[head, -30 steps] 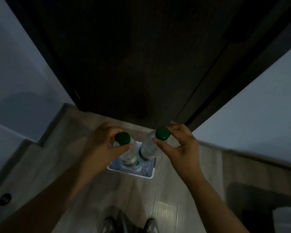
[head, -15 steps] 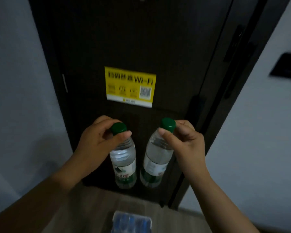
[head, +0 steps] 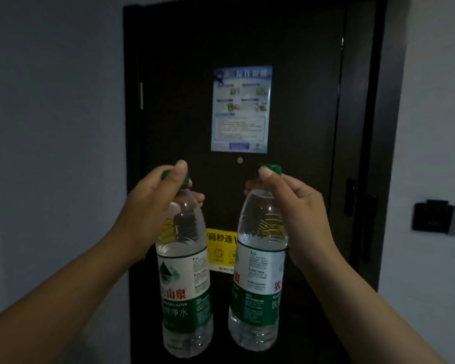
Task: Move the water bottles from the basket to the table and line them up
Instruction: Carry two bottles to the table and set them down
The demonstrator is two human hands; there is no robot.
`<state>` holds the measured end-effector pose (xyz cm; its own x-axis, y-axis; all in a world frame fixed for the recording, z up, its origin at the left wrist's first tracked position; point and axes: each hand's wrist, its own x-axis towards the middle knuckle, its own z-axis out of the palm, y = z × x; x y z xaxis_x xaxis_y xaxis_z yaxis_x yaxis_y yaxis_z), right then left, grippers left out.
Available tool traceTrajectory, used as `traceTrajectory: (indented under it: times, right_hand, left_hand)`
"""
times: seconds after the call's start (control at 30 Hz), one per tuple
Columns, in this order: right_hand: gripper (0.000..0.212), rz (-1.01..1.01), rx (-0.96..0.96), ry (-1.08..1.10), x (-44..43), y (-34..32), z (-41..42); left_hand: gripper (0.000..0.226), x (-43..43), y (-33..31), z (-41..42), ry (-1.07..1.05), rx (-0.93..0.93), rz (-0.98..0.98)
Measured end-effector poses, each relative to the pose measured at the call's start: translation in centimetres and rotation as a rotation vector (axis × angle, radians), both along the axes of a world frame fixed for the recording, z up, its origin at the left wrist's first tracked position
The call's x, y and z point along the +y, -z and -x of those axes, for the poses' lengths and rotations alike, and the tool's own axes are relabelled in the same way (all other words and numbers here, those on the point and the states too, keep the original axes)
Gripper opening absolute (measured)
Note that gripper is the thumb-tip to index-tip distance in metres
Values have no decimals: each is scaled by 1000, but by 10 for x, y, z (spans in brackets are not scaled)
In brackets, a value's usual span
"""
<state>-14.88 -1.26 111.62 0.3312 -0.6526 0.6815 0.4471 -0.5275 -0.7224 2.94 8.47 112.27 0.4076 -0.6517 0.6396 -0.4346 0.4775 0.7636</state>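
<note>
Two clear water bottles with green caps and green-and-white labels hang upright in front of me. My left hand [head: 150,206] pinches the cap and neck of the left bottle [head: 185,285]. My right hand [head: 297,214] pinches the cap and neck of the right bottle [head: 258,279]. The bottles are a short gap apart, at about the same height. The basket and the table are out of view.
A dark door [head: 237,48] stands straight ahead with a blue notice [head: 241,109] and a yellow Wi-Fi sticker [head: 221,248] partly behind the bottles. Pale walls [head: 50,127] flank it. A dark wall panel [head: 434,216] is on the right.
Both hands have lifted the bottles out of the basket on the floor and raised them. The view has tilted up from floor to door, and the basket has dropped out of sight.
</note>
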Motion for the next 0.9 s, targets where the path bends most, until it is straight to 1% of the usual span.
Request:
traceTrajectory:
  times: [0.1, 0.27, 0.47, 0.57, 0.63, 0.73, 0.8, 0.9]
  right_hand:
    - [32, 15, -15, -71, 5, -13, -11]
    - [24, 20, -21, -203, -4, -26, -31]
    - [20, 7, -66, -455, -16, -32, -56]
    - [27, 24, -54, -547, -16, -33, -71]
    - [32, 20, -52, -598, -10, -34, -82]
    - [27, 1, -68, -711, 8, -37, -96]
    - [28, 33, -80, -768, 24, -39, -103]
    - [24, 13, -98, -895, 55, -38, -110]
  left_hand:
    - [54, 13, -13, -3, -76, -47, 26]
    - [52, 25, -26, -6, -231, -61, 52]
    - [52, 40, -26, 1, -480, -56, 51]
    - [51, 52, -24, 7, -559, -22, 88]
    - [47, 64, -23, 12, -619, -26, 116]
    - [43, 90, -23, 23, -748, -35, 141]
    - [43, 112, -25, 31, -852, -39, 143]
    - [44, 150, -26, 48, -1001, -67, 129]
